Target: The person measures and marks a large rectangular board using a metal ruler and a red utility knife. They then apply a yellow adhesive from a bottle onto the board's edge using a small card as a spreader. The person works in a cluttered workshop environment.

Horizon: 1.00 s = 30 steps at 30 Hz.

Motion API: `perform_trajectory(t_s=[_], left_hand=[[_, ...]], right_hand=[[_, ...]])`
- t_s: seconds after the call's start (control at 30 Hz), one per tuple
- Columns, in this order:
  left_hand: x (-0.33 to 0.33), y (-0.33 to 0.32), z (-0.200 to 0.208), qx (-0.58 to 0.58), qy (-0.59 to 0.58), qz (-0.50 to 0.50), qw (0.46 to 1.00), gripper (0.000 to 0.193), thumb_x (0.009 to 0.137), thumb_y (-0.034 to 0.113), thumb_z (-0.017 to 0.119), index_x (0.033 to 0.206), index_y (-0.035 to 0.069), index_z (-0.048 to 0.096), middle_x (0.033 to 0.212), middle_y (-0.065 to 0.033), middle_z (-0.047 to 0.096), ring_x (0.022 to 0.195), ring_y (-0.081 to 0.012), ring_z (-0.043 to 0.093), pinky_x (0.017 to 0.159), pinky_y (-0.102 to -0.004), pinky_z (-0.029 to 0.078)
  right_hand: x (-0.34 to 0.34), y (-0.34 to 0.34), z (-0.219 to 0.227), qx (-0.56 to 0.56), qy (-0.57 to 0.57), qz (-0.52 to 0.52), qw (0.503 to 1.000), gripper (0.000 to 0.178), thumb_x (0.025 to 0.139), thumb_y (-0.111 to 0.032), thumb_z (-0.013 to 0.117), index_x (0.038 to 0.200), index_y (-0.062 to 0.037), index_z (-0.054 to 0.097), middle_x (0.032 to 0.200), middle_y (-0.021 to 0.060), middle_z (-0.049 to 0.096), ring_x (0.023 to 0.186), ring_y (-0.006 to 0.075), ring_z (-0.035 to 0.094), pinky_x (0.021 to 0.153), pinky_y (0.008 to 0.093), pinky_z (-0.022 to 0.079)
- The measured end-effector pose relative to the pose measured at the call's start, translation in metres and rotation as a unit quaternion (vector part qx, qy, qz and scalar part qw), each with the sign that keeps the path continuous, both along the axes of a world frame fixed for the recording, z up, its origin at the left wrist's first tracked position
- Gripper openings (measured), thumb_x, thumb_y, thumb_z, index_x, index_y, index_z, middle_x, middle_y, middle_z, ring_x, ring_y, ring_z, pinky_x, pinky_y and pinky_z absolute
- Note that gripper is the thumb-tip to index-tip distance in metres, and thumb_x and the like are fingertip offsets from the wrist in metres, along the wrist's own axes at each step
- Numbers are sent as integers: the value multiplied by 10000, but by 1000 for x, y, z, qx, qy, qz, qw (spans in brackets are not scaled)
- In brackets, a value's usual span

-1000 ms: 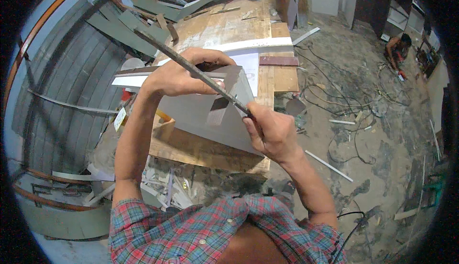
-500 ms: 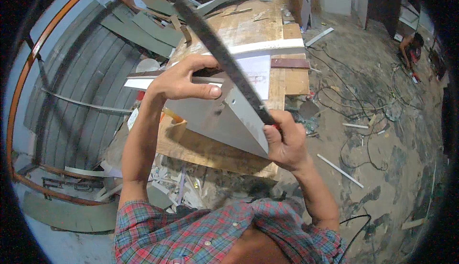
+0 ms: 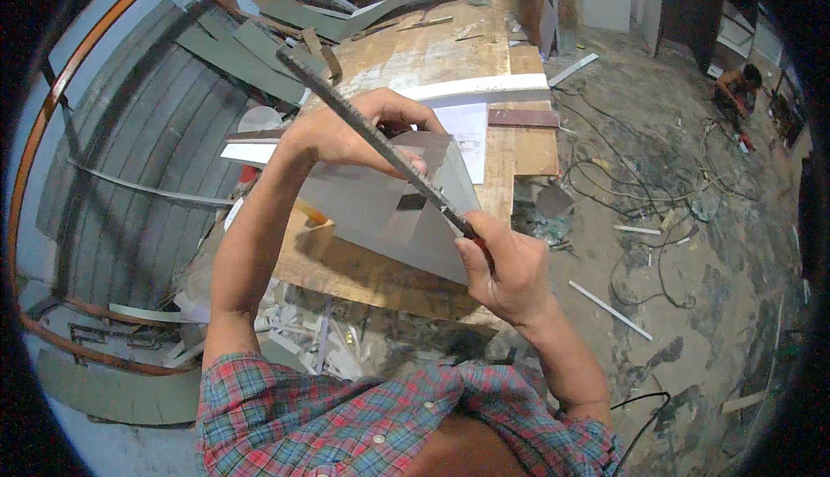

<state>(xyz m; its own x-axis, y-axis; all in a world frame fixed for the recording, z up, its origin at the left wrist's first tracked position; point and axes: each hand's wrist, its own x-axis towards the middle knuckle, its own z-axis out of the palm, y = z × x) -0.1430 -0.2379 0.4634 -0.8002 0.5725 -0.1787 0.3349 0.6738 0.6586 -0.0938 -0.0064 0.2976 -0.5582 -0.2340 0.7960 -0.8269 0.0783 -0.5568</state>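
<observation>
1. Where the picture's left side curves away, grey planks lie fanned out to the left of the workbench, well apart from the hands.
2. White strip: flat, just left of the grey panel, partly hidden behind the left forearm.
3. Left hand: closed over the top edge of the grey panel, fingers curled down its far side and thumb toward the near face; the file's blade passes just in front of the knuckles, and whether it touches them cannot be told.
4. Grey panel: a flat sheet with a box-like fold, standing tilted on the workbench's near end, its lower corner toward the right hand. A small dark square patch shows on its face.
5. File: long, dark and narrow, running diagonally from upper left of the panel down to the right hand, lying along the panel's upper right edge.
6. White sheet of paper: flat on the workbench, just behind the grey panel.
7. Right hand: wrapped tight round the file's handle end in a full fist, thumb along the top, just right of the panel's lower corner.
8. Dark reddish strip: flat on the workbench, right of the paper.
9. Floor right of the workbench: dusty, strewn with loose cables and a white stick.
</observation>
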Motion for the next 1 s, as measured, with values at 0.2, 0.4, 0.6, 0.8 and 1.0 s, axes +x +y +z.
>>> perform_trajectory(t_s=[0.2,0.4,0.6,0.8,1.0], left_hand=[[-1,1,-1,-1,53,-32,998,416,774,210,792,1106,-16,681,925,-53,688,834,-120,597,747,-296,496],[-6,3,0,2,13,-18,1000,541,759,373,808,1087,-33,665,955,-74,671,903,-148,591,813,-314,483],[-8,2,1,3,-9,-11,1000,501,799,404,814,1038,-17,687,893,-42,672,827,-114,583,738,-288,478],[-7,2,3,18,-43,5,999,524,795,440,818,1069,9,705,909,-37,697,842,-132,625,777,-305,493],[-8,0,3,1,-33,-5,999,623,800,515,793,1161,18,690,1033,-72,703,948,-169,635,857,-342,498]], right_hand=[[-2,-1,-3,-25,-43,22,999,266,898,-188,713,1127,-82,628,756,127,683,624,305,686,522,395,530],[1,7,6,44,-36,-11,998,276,897,-197,713,1129,-78,621,778,120,684,642,298,692,518,396,525],[-5,15,10,60,-10,11,998,260,900,-209,697,1122,-107,608,813,114,677,657,299,688,518,409,518],[2,40,-65,317,-37,78,944,219,902,-233,676,1073,-131,586,787,121,643,682,322,679,558,467,521],[47,88,-94,143,-137,155,968,200,834,-159,717,1013,-70,698,839,119,714,685,318,691,603,414,552]])
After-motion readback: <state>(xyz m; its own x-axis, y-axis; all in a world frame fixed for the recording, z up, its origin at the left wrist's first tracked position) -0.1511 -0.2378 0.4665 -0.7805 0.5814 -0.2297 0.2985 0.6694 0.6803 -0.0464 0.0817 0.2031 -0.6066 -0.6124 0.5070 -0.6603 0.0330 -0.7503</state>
